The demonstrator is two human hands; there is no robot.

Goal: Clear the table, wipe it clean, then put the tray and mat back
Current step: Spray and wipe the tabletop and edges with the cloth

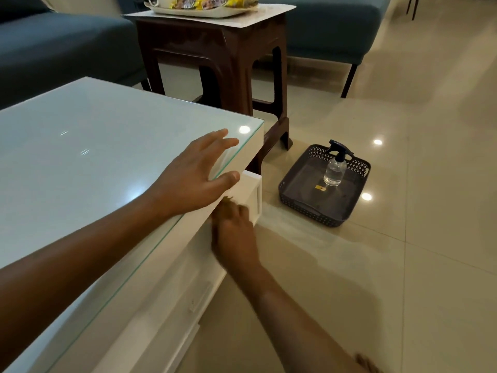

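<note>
Both hands at the near-right corner of the glass-topped counter (pixel 94 146); tray and mat parked on the stool.

Left hand (pixel 193 173): fingers straight and spread, palm flat on the glass near its corner, thumb over the edge; it holds nothing. Right hand (pixel 234 232): below the counter edge at 5 o'clock from the left hand, against the white side panel; motion-blurred, grasp cannot be told. Brown stool (pixel 228 57) stands at 12 o'clock beyond the counter, carrying the white mat (pixel 269 16) with the tray (pixel 199 12) on it; yellow packets (pixel 215 1) lie in the tray. On the floor at 3 o'clock, a dark perforated basket (pixel 325 208) holds a clear spray bottle (pixel 334 168), upright. Blue sofa (pixel 53 49) at 10 o'clock.
</note>
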